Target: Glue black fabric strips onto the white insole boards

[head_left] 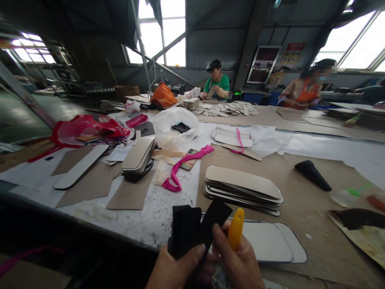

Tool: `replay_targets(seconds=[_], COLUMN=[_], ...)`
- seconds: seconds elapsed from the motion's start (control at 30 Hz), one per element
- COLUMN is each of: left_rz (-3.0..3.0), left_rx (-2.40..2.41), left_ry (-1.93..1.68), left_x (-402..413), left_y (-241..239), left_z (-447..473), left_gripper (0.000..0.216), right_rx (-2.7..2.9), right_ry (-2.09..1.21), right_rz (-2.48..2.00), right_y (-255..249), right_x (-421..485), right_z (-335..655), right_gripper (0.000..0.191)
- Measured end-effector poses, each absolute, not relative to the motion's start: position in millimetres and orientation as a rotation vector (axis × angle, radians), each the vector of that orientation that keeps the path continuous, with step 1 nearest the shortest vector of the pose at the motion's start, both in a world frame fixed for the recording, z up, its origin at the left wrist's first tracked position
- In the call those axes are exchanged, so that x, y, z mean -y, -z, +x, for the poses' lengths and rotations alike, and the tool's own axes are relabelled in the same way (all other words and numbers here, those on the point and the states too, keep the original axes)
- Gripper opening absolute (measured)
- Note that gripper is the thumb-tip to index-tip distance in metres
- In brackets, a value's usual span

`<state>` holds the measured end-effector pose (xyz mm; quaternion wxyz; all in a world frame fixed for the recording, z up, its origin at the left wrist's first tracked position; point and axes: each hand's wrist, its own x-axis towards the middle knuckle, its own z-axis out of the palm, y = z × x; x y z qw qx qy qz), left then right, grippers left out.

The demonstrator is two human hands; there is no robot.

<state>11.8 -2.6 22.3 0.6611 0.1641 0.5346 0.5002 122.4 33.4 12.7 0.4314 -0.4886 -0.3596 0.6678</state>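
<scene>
Nearest the camera, we are holding a fan of thin black rectangular strips (pixel 192 230) in our left hand (pixel 177 267), the thumb pressing across their lower part so that the fingers are clamped on the bundle. The strips' long axes are running upward and slightly to the right, away from the palm, with the topmost strip tilting toward the right hand (pixel 239 263). That hand is lying just beside the left, touching the strips from the right; its fingers are closed round a yellow plastic-handled tool (pixel 236 228), whose rounded end is pointing up. We cannot tell what its working end looks like, as it is hidden in the grip.

Just beyond the hands, flat white rounded-corner boards (pixel 270 243) are lying on the brown-paper-covered counter (pixel 303 200). Farther on, a stack of beige oblong boards (pixel 243 186) is resting, with a black cone-shaped object (pixel 313 175) well to its right. To the left, a pink ribbon-like strip (pixel 183 166) is trailing across a phone, beside a second, darker stack of oblong boards (pixel 138 158). Beyond these, a crumpled translucent plastic bag (pixel 177 124) and a red plastic bag (pixel 87 128) are lying on the counter.

At the far end, a person in a green top (pixel 217 84) and a person in an orange vest (pixel 305 94) are working at their own piles.
</scene>
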Motion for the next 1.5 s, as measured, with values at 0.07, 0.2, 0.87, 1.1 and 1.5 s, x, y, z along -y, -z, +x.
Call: replay_targets(seconds=[0.07, 0.2, 0.87, 1.1, 1.5], left_rz=[0.394, 0.411, 0.465, 0.566, 0.64], left_rx=[-1.195, -1.184, -1.54, -1.503, -1.653], left_ry=[-1.14, -1.142, -0.972, -0.886, -0.889], left_x=[6, 16, -14, -20, -29], left_y=[-20, -18, 11, 9, 20], left_z=[12, 6, -10, -12, -13], left_gripper=[0.048, 0.043, 0.041, 0.029, 0.032], right_rx=[0.913, 0.876, 2.669, 2.838, 2.898], right_ry=[-1.504, -1.44, -1.279, -1.009, -0.903], right_rz=[-1.232, -1.138, -1.425, -1.487, -1.474], right_y=[-15, -33, -30, -21, -30], right_x=[-35, -42, -110, -115, -109], right_z=[124, 144, 144, 132, 138], right_gripper=[0.034, 0.028, 0.019, 0.016, 0.014])
